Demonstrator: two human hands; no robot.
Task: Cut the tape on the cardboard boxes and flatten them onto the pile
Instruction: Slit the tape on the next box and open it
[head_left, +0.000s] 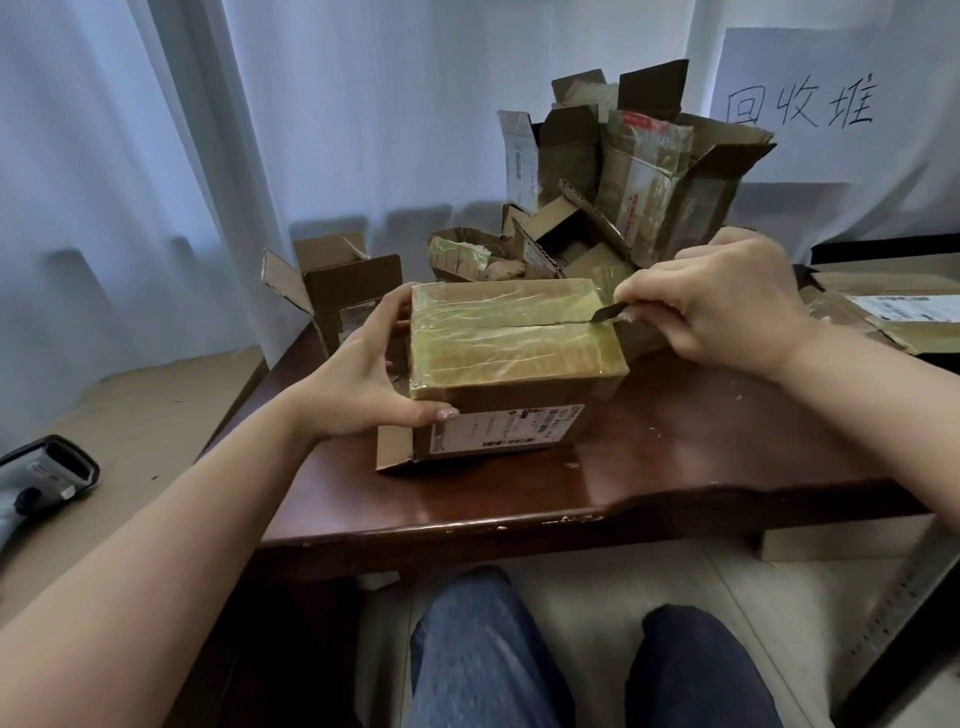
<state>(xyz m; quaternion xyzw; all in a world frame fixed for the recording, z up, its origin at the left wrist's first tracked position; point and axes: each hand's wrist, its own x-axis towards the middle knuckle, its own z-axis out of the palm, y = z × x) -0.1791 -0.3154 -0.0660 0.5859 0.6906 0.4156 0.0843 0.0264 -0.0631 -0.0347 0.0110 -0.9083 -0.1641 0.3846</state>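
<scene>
The dark, glossy wooden surface (701, 447) carries everything the person works on, its near edge chipped pale in spots. Beyond both hands rises the pile (639, 171), a rough heap of opened brown boxes with flaps standing up and strips of shiny tape clinging to them, so part of the job looks done, though those boxes seem more stacked than truly flat. Beyond the left hand stands a smaller open box (343, 291), flaps splayed, seemingly still waiting to be flattened. Between the hands sits the taped box (514, 358), a squat rectangular carton whose top is wrapped in wrinkled, yellowish glossy tape, with a white printed label on its near side and one end flap loose at the lower left. The left hand (363, 374) grips the box's left end, thumb along the near edge and fingers curled over the far corner, steadying it. The right hand (722, 306) is clamped on a small dark blade (605, 313), whose tip meets the centre seam at the box's right end. A dark slit runs along that seam, so the cut appears well advanced; opening and flattening remain.
</scene>
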